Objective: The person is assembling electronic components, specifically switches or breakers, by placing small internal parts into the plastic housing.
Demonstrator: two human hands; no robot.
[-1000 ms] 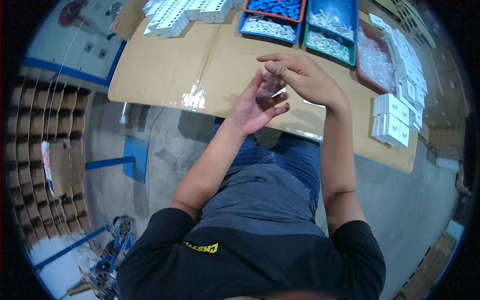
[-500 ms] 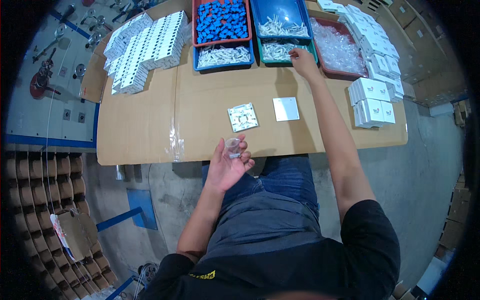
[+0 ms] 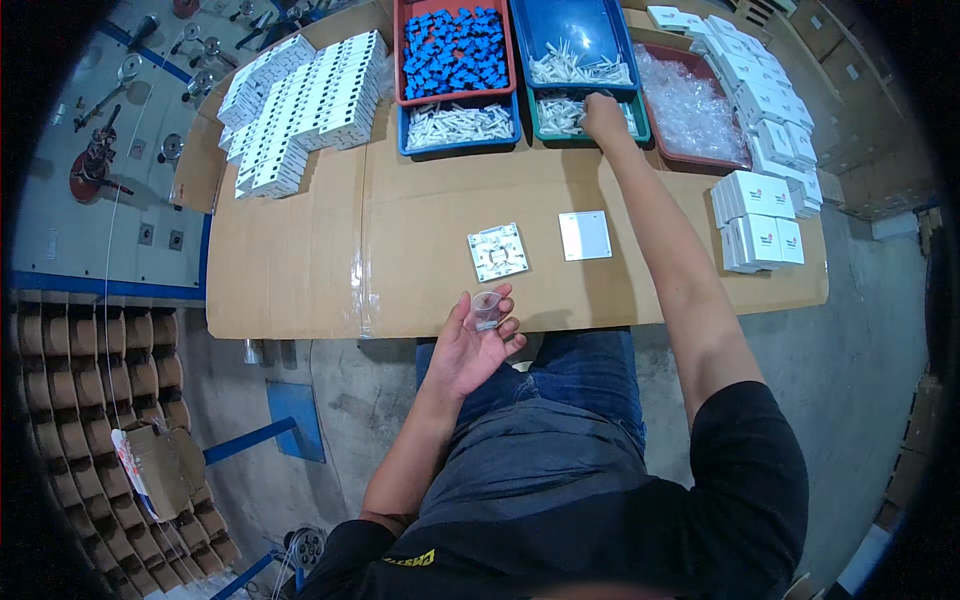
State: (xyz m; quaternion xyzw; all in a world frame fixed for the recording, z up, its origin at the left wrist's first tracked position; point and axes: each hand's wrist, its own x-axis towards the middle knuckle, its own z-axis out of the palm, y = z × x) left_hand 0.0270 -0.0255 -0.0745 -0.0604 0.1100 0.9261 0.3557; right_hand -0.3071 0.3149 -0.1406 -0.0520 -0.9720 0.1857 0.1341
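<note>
My left hand (image 3: 468, 355) is palm up near the table's front edge, its fingers curled around a small clear plastic cup (image 3: 487, 311). Something small and pale lies in the bottom of the cup. My right hand (image 3: 606, 124) reaches to the green tray (image 3: 566, 141), over small white slender parts (image 3: 557, 115). Its fingertips are hidden, so their hold cannot be seen. Between my hands and the trays lie a square white frame with fittings (image 3: 497, 252) and a flat white square plate (image 3: 585, 236).
Blue parts (image 3: 452, 50) fill a red tray, above a blue tray (image 3: 460, 149) of white pieces. Another blue tray (image 3: 570, 30) sits behind the green one. Clear plastic pieces (image 3: 690, 105) fill the red tray at right. White boxed units (image 3: 315, 90) stand left, white boxes (image 3: 757, 215) right.
My right hand has gone lower into the green tray, its fingers now less visible. The left hand still holds the cup. The whole view has shifted slightly.
</note>
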